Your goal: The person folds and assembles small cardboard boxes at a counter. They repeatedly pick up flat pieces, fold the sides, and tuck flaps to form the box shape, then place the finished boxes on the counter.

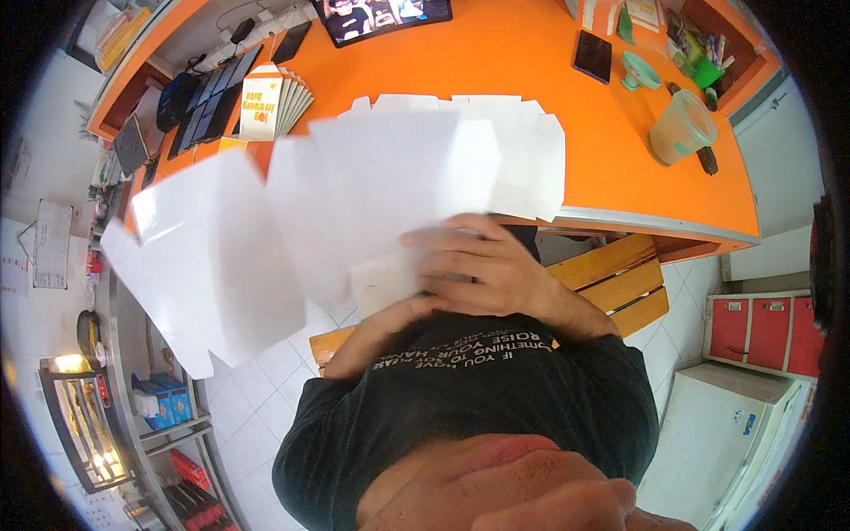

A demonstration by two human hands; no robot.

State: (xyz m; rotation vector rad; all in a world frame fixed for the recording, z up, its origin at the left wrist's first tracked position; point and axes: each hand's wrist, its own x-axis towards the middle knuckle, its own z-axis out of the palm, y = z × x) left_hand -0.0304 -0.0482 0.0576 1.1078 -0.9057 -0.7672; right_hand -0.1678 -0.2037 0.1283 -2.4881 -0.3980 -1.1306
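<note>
A large white cardboard box blank (pixel 354 186), flat and unfolded, spreads in front of my chest and over the near edge of the orange table. Its left panel (pixel 204 265) angles out past the table, over the tiled floor; motion blurs parts of it. My right hand (pixel 482 270) grips its lower right side, fingers across the card, slightly smeared. Just below, my left hand (pixel 416 310) comes in low by the sheet's bottom edge, its fingers hidden behind the right hand and card. More white box blanks (pixel 531 159) lie on the table behind.
Folded printed cartons (pixel 266 102) stand in a row on the orange table (pixel 425 66). A screen (pixel 381 19) is at the back. Toward the right are a phone (pixel 591 57), a green bowl (pixel 639 71) and a plastic tub (pixel 682 128). A wooden slatted seat (pixel 611 279) is by me.
</note>
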